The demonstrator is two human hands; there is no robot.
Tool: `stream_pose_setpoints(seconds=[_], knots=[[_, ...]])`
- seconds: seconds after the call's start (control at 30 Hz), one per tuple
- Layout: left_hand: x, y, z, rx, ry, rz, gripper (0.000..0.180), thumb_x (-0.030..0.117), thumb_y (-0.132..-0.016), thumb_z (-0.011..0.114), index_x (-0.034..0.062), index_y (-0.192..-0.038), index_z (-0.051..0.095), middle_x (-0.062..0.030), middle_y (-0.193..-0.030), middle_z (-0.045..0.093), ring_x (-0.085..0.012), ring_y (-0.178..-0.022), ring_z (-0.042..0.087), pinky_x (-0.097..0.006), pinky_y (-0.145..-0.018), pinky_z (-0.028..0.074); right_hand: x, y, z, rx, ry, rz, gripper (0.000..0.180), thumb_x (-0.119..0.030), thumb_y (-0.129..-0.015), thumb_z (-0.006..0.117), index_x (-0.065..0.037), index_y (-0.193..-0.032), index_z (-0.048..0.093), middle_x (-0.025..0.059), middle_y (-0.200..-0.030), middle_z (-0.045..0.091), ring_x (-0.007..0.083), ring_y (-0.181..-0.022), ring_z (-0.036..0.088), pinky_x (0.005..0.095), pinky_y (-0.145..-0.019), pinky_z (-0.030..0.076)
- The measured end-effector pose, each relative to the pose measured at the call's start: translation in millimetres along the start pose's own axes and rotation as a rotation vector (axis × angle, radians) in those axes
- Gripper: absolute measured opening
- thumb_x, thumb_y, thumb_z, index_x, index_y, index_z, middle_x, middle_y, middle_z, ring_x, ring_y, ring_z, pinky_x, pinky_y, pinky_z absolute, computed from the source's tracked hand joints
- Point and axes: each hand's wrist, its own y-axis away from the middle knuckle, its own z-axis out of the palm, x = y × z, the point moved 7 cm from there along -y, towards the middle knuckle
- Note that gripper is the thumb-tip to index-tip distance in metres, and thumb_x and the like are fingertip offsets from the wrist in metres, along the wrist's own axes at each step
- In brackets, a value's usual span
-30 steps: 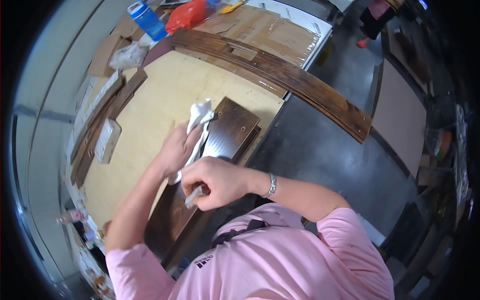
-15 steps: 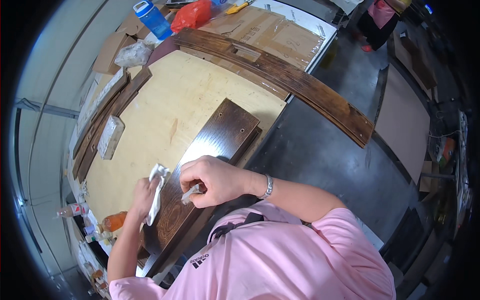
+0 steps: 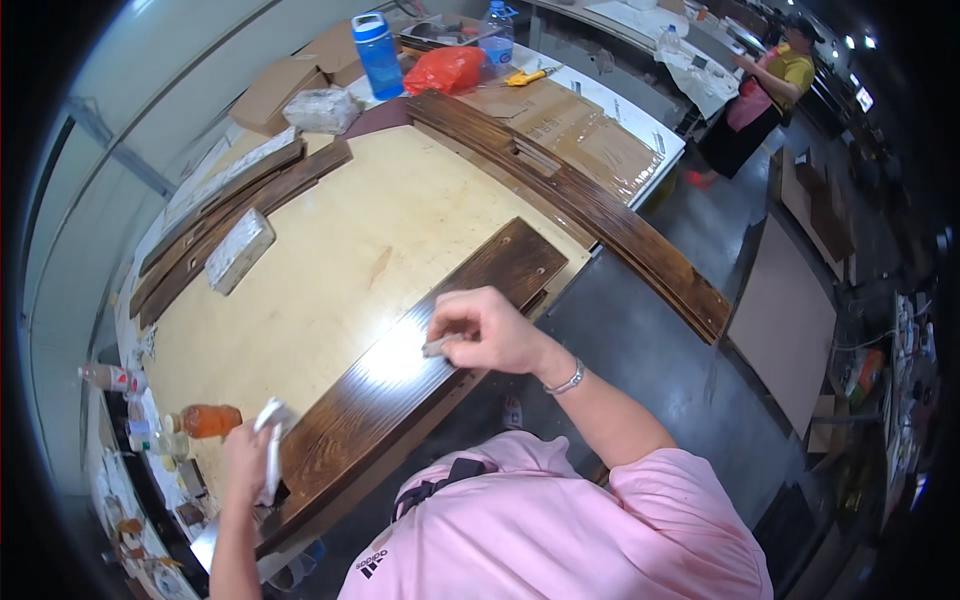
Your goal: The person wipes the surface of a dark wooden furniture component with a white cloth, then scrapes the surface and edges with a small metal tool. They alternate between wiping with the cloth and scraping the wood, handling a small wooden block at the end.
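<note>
A dark brown, glossy wooden board (image 3: 335, 435) lies slantwise along the near edge of the table, with holes at its far end. My left hand (image 3: 245, 460) is closed around a white cloth (image 3: 270, 455) beside the board's near left end. Over the middle of the board, my right hand (image 3: 487, 328) pinches a small pale piece (image 3: 436, 347), low against the surface. Whether that piece is folded sandpaper or a scrap of cloth I cannot make out. Bright light reflects off the wood just left of my right hand.
Long brown boards (image 3: 640, 235) reach past the table's right edge. More boards (image 3: 235, 215) and a wrapped white block (image 3: 240, 250) lie at the left. Bottles, including an amber one (image 3: 210, 420), stand lower left. A blue bottle (image 3: 377, 60) and red bag (image 3: 445, 70) are behind; another person (image 3: 760, 100) stands far right.
My view has shifted, showing more of the room. Along the board, my right hand has moved toward its far end; my left hand has moved toward the near left end with the cloth.
</note>
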Motion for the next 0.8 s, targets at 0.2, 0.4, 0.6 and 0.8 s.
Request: stream_pose_setpoints(seconds=[0.2,0.4,0.6,0.8], knots=[[10,32,-17,0.108,0.513,0.001,0.027,0.022,-0.093,0.059,0.0039,-0.11,0.069,-0.0128,-0.084,0.068,-0.0215,-0.075,0.063,-0.039,-0.07,0.05,-13,1,-11,0.235,0.228,0.095,0.005,-0.005,-0.081,0.07,-0.002,-0.083,0.073,-0.0015,-0.07,0.062,0.0051,-0.062,0.052,0.0226,-0.053,0.039],[-107,78,-24,0.095,0.194,-0.215,0.035,0.041,-0.088,0.067,0.008,-0.098,0.073,-0.0158,-0.095,0.073,-0.0347,-0.087,0.07,-0.047,-0.073,0.053,-4,7,-19,0.248,0.144,0.066,0.019,-0.018,-0.085,0.064,0.0,-0.084,0.068,-0.0027,-0.073,0.055,0.0029,-0.059,0.044,0.0192,-0.051,0.03],[-230,122,-71,0.236,0.122,-0.489,0.033,0.035,-0.091,0.061,0.0066,-0.1,0.075,-0.0168,-0.087,0.073,-0.0341,-0.085,0.072,-0.044,-0.076,0.054,10,0,-11,0.288,0.116,0.089,0.022,-0.022,-0.087,0.064,-0.001,-0.092,0.067,-0.0028,-0.075,0.058,0.0032,-0.06,0.045,0.0192,-0.051,0.032],[-192,123,-46,0.212,0.196,-0.35,0.027,0.031,-0.089,0.064,0.0076,-0.099,0.073,-0.0181,-0.085,0.071,-0.0357,-0.081,0.069,-0.046,-0.073,0.052,10,6,-16,0.298,0.173,0.096,0.023,-0.023,-0.089,0.063,-0.002,-0.096,0.069,-0.003,-0.076,0.06,0.0031,-0.06,0.046,0.0186,-0.052,0.033]])
